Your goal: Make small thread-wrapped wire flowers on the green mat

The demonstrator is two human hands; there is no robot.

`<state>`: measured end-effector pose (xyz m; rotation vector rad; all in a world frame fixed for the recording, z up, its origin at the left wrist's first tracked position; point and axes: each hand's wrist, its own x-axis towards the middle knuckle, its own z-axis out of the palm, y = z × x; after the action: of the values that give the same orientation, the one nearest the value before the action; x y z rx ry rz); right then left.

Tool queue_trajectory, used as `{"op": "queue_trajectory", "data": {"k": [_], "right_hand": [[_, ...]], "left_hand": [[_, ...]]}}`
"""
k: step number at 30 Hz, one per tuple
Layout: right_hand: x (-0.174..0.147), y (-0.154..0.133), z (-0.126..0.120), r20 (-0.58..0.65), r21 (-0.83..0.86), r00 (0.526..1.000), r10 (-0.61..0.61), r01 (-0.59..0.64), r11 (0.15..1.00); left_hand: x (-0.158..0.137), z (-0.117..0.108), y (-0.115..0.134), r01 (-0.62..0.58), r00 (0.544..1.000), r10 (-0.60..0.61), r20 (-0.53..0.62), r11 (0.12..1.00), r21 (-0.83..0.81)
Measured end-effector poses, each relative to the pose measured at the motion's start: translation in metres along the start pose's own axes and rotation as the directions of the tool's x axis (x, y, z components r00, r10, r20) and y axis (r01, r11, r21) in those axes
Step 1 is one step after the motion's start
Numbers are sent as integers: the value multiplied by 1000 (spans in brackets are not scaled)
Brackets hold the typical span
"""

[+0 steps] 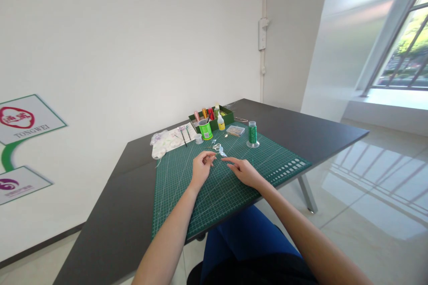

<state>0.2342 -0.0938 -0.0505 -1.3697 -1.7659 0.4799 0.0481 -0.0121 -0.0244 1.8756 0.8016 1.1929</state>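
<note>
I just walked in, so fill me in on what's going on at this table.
A person is doing fine handwork over a green cutting mat. The left hand has its fingertips drawn together; whatever it may hold is too small to tell. The right hand points its index finger inward, near a small pale blue piece. White-handled scissors lie just beyond, and a green thread spool stands upright.

bright | daylight from window (406, 49) at right | glare on floor (374, 182) | edges stretched
</note>
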Motion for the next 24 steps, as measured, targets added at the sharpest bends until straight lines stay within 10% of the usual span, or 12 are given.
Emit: {"op": "queue_trajectory", "data": {"k": [24], "right_hand": [[-2,-4,1,47,22,998,-46,45,999]], "left_hand": [[-1,1,-2,-49,998,53,-25,990,129]]}}
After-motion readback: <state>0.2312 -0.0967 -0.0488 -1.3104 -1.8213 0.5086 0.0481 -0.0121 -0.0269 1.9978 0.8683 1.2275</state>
